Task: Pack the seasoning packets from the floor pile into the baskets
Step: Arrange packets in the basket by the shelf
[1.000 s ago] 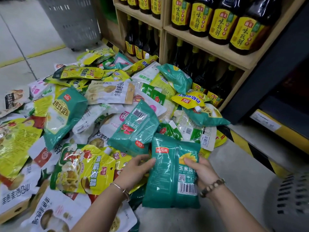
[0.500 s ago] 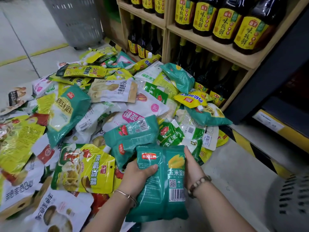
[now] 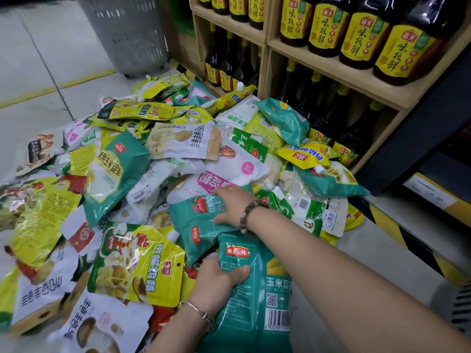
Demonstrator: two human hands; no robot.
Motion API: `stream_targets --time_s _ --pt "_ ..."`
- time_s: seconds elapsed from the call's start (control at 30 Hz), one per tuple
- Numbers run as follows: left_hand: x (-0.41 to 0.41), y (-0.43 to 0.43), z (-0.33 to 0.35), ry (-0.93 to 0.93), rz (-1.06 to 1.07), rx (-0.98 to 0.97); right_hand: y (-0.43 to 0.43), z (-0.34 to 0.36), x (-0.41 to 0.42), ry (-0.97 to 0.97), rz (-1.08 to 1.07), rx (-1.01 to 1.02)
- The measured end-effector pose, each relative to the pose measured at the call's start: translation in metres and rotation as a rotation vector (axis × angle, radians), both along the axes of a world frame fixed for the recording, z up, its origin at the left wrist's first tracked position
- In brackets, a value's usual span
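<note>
The left hand (image 3: 219, 278) holds a green packet (image 3: 254, 301) with its thumb pressed across the front. Just past it, the right hand (image 3: 233, 206) grabs a tomato packet (image 3: 196, 217) on the pile (image 3: 142, 174), fingers bent over its far edge. More packets lie left of both hands. A grey basket (image 3: 125, 34) stands far beyond them.

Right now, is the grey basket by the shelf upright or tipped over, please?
Upright: the basket stands on its base on the floor; its rim is cropped.
</note>
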State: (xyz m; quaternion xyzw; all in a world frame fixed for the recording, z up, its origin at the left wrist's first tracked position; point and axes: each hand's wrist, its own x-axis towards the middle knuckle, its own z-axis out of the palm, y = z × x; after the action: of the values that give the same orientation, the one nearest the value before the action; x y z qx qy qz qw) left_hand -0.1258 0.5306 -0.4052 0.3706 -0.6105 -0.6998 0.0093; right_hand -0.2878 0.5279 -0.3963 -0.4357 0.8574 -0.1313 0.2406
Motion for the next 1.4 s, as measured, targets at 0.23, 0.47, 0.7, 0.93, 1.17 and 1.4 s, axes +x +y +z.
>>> stream_targets --time_s 0.23,0.47,0.7,0.93,1.17,1.4 --pt "-0.002 -0.001 -0.003 -0.015 0.022 0.073 -0.025 -0.005 -0.012 0.137 0.091 0.306" --pt "0.001 -0.001 -0.005 -0.008 0.01 0.083 -0.027 0.005 -0.012 0.077 0.033 0.301" --pt "-0.008 0.006 -0.006 -0.023 -0.031 0.034 0.016 0.024 -0.03 0.157 -0.195 0.068" --pt "-0.019 0.009 0.012 0.074 -0.007 0.001 0.087 0.049 -0.056 0.059 -0.734 -0.23" --pt "-0.02 0.012 0.034 0.114 0.101 0.022 0.151 0.09 -0.058 0.076 -0.973 -0.411" --pt "-0.044 0.014 0.077 0.19 0.198 0.002 0.211 0.131 -0.052 0.055 -1.098 -0.495"
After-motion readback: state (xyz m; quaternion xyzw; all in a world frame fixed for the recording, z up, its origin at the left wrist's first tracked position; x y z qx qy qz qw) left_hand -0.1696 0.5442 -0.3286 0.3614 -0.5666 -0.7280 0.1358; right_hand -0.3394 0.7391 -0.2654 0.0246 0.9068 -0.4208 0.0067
